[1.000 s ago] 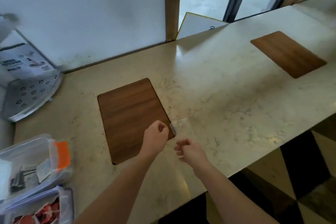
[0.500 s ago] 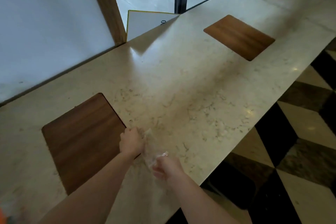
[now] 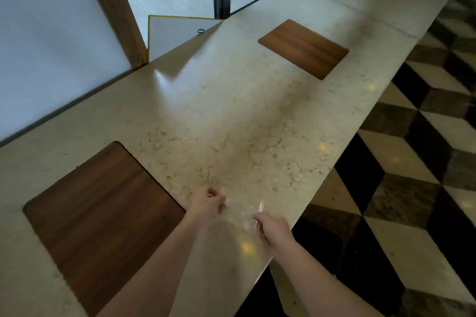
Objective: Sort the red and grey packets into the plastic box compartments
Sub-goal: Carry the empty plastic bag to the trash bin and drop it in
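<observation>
Presently both hands work a clear plastic bag (image 3: 242, 213) low in the frame, just above the near edge of the marble counter (image 3: 231, 116). Left hand (image 3: 207, 204) has fingers curled, pinching the bag's left edge; right hand (image 3: 274, 230) pinches its right edge the same way. The bag looks crumpled and empty, though its transparency makes that hard to confirm. Task items: no red or grey packets and no plastic box are in view, so where they sit cannot be told from here. Risk, as a judgement: the film is thin and slick, so a pull from both sides could tear it or let it slip from one pinch; it hangs close to the counter edge, so a dropped bag could slide off onto the checkered floor (image 3: 412, 188) at right. With the gaze turned away from the box, sorting is stalled until attention returns. Surroundings: a dark wooden inlay (image 3: 98, 213) lies just left of the left hand, a second wooden inlay (image 3: 304, 47) sits upper right, a white board (image 3: 175, 33) leans behind the counter near the window post (image 3: 113, 8). Nothing stands between the hands and the bare marble.
</observation>
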